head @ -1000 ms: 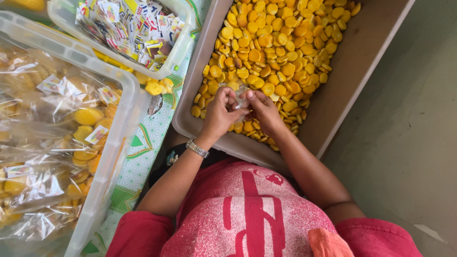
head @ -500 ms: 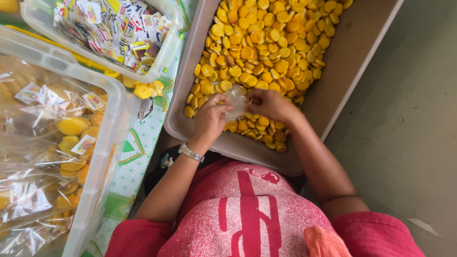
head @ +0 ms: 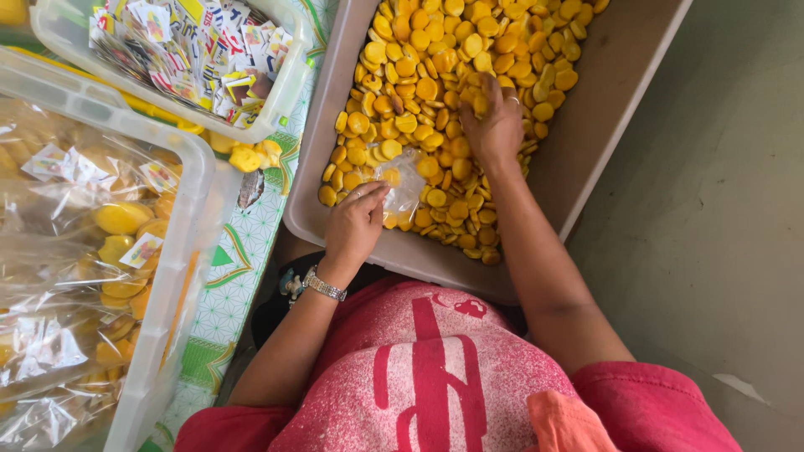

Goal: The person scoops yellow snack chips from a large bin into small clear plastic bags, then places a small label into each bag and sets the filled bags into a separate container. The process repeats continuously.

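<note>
Two bare hands are seen at work over a large grey tray (head: 586,180) heaped with round yellow discs (head: 435,59). The left hand (head: 356,224) is held at the near edge of the tray, its fingers curled and pinched shut on the mouth of a small clear plastic bag (head: 404,180); a few yellow discs can be made out inside the bag, which is laid on the heap just beyond the knuckles. A metal watch (head: 324,286) is worn on the left wrist. The right hand (head: 496,124) is placed further in, near the middle of the tray, palm down on the heap, with the fingers bent loosely around several discs; how many are gripped cannot be told. The two hands are kept a little apart, with the bag between them.

Bare grey floor of the tray is shown along its right side, where no discs are piled. Left of the tray, at the far left corner of the view, a clear plastic tub (head: 280,92) filled with small printed paper labels (head: 180,50) is seen. A second, larger clear tub (head: 172,276) is set along the left edge, packed with filled clear bags of yellow pieces (head: 117,219). Both tubs are rested on a patterned green and white cloth (head: 243,251), and a few loose yellow pieces (head: 247,156) are left between them. A red and white patterned shirt (head: 427,377) is worn by the person.
</note>
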